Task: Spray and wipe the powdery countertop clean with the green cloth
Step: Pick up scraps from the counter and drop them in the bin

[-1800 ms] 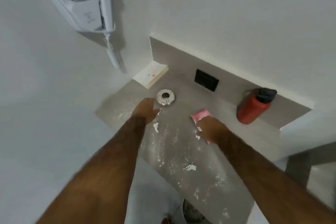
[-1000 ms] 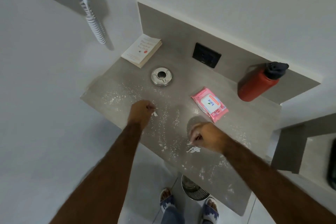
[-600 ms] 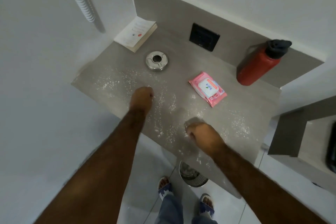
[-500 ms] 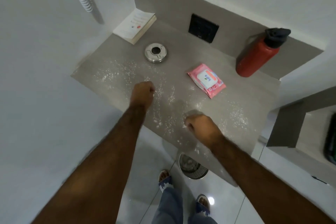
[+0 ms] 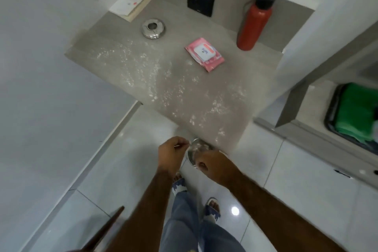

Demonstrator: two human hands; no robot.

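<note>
white wall at far left, bare floor tiles below it. book (image 5: 132,3) tucked in the back left corner of the counter (image 5: 114,43), a round metal dish (image 5: 152,28) just in front. white powder (image 5: 143,71) strewn from the left edge across the middle and down to the near right corner; open surface between the specks. left hand (image 5: 171,154) below the counter's front edge, fingers curled, pinching something small and pale, possibly paper scraps. metal bin (image 5: 197,150) on the floor between both hands, half under the near corner. right hand (image 5: 212,164) curled over the bin, fingertips closed, contents unclear. pink wipes pack (image 5: 204,54) lying flat mid-counter, red bottle (image 5: 254,20) upright near the back wall. green cloth (image 5: 360,112) far right in a dark tray (image 5: 331,112), well apart from the counter.
</note>
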